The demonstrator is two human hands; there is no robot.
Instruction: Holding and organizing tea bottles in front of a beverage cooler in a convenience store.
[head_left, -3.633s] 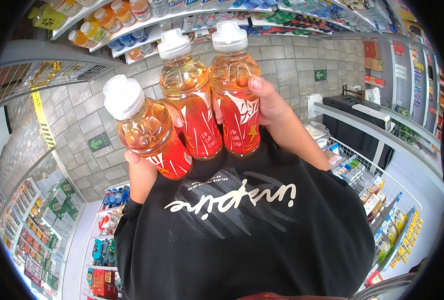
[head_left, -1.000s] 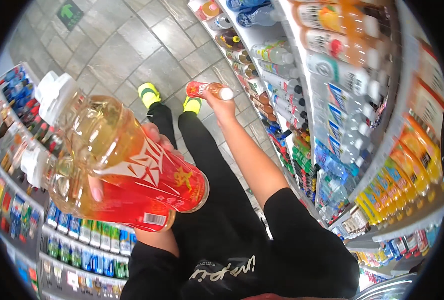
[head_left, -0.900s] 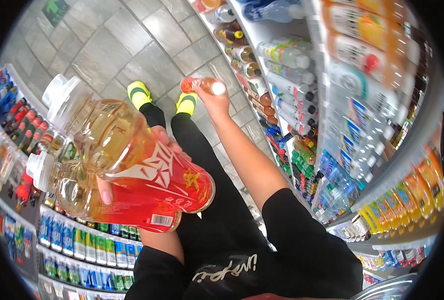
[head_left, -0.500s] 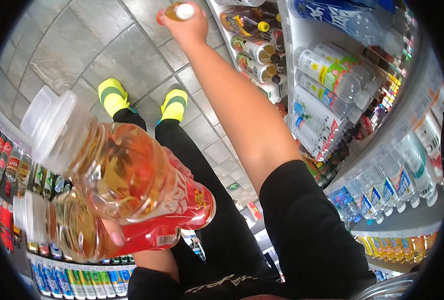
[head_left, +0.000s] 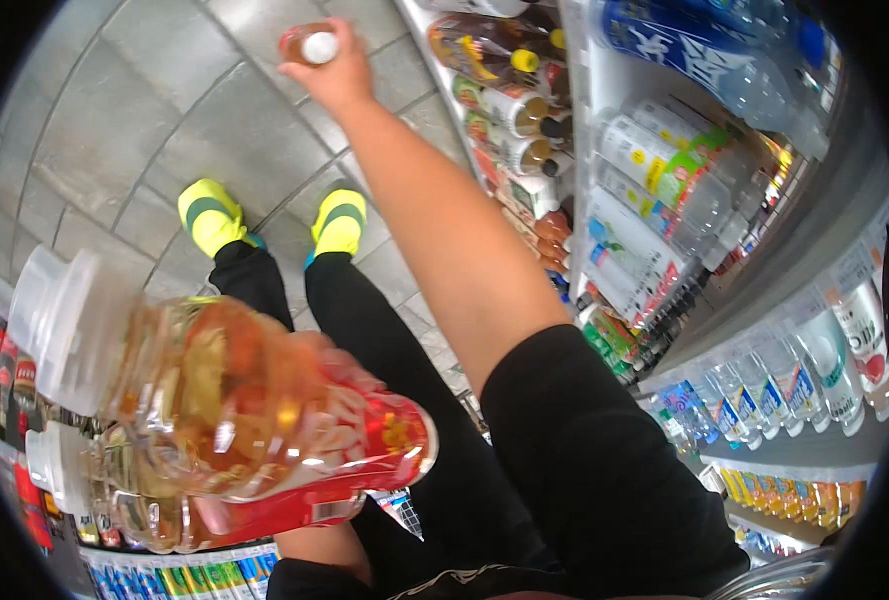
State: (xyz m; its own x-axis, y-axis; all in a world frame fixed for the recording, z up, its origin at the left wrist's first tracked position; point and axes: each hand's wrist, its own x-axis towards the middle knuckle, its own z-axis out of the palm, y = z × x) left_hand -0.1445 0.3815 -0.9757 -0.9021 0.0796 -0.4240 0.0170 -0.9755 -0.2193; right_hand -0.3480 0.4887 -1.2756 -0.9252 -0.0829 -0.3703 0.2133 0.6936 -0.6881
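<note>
Close to the view at the left are two clear plastic bottles of amber drink, a nearer one (head_left: pixel 214 390) and another bottle (head_left: pixel 144 510) beneath it. Both carry red labels and white caps pointing left. My left hand (head_left: pixel 329 358) is closed around them, mostly hidden behind the bottles, with fingertips showing above and a thumb below. Stretched far forward, my right hand (head_left: pixel 346 75) grips a small bottle (head_left: pixel 294 42) of reddish-amber drink, its white cap facing up. It is held out over the floor, left of the shelves.
Shelves with lying bottles (head_left: pixel 494 50) run along the right, beside my right arm. Further right, a curved shelf (head_left: pixel 754 450) holds clear water bottles. More drink shelves (head_left: pixel 184 560) stand at the lower left. My feet in yellow shoes (head_left: pixel 339 222) stand on grey tiles (head_left: pixel 114 130).
My right hand has shifted left and slightly nearer with its small bottle. The two bottles in my left hand sit a little lower and further left in view.
</note>
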